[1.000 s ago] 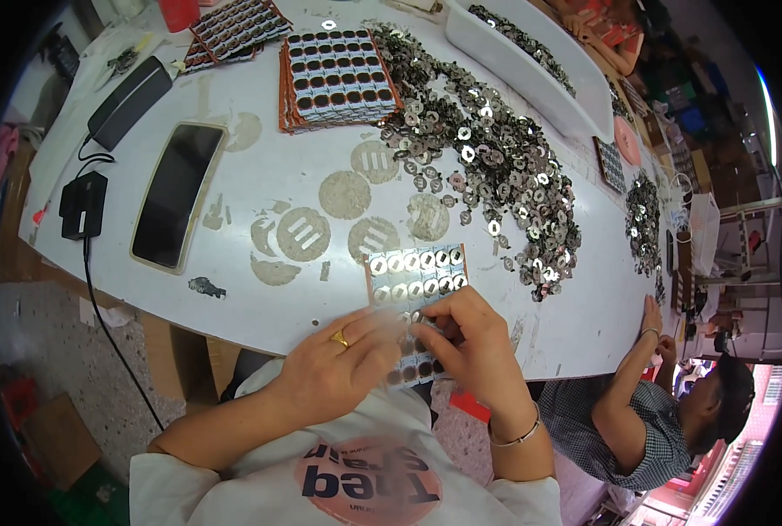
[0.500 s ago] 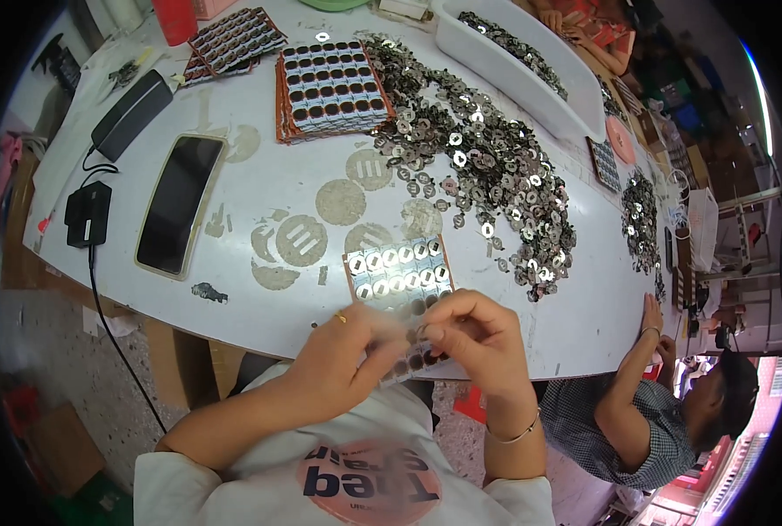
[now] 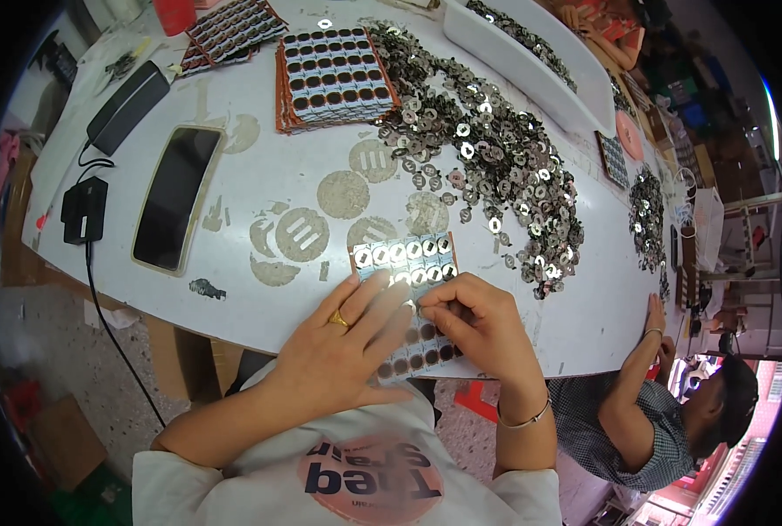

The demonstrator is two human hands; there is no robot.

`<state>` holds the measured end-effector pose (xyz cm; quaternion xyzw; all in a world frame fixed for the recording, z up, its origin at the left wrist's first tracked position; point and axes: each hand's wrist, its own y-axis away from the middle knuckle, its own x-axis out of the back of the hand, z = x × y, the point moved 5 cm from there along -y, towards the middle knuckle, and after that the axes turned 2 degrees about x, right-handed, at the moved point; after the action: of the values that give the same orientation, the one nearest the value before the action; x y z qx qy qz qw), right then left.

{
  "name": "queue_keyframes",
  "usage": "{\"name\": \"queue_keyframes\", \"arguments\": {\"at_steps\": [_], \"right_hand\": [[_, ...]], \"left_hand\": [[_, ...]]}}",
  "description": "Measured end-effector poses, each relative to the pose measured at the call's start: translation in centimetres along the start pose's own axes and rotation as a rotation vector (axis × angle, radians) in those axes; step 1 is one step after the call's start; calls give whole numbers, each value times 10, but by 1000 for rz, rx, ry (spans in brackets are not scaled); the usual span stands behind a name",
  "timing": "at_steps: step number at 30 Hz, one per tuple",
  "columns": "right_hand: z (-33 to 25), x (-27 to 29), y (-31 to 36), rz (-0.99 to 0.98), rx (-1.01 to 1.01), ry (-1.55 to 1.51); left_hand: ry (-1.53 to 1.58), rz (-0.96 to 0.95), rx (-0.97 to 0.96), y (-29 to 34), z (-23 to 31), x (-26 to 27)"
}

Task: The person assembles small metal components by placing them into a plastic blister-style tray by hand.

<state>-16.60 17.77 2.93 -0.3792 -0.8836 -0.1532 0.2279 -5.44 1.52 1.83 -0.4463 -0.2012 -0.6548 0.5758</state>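
Observation:
A sheet panel [image 3: 406,256] of small round units lies at the table's near edge. Bright metal pieces cover its far rows, while dark round spots show in the near rows. My left hand [image 3: 343,342], a ring on one finger, stretches across the panel's left side with its fingers apart, hiding part of the middle rows. On the right side, my right hand [image 3: 479,324] has thumb and forefinger drawn together at a middle row, beside a shiny metal piece [image 3: 411,307]. Whether those fingertips hold anything is hidden.
A heap of small metal pieces [image 3: 496,167] spreads beyond my right hand. Behind it stands a white bin [image 3: 597,101] of similar pieces. Stacked panels [image 3: 338,79] lie at the back. Left are a phone [image 3: 176,197] and a black adapter [image 3: 84,210]. A co-worker's arm [image 3: 629,364] rests at the right.
My left hand has moved from beside the right fingertips to spread over the panel, its fingers now stretched out. My right hand's pinch has shifted slightly farther up the panel.

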Motion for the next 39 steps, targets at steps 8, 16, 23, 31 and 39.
{"name": "queue_keyframes", "arguments": {"at_steps": [8,16,23,31,39], "right_hand": [[0,0,4,24,-26,61],[-11,5,-7,-63,-31,187],[-28,28,-42,368,398,647],[-26,16,-82,274,544,1174],[-23,29,-76,111,540,1114]], "left_hand": [[-64,-6,-10,-1,2,-2],[-57,11,-5,-1,1,-1],[-91,10,-31,-2,1,-3],[-57,19,-26,-3,0,-2],[-52,29,-30,0,1,-3]]}}
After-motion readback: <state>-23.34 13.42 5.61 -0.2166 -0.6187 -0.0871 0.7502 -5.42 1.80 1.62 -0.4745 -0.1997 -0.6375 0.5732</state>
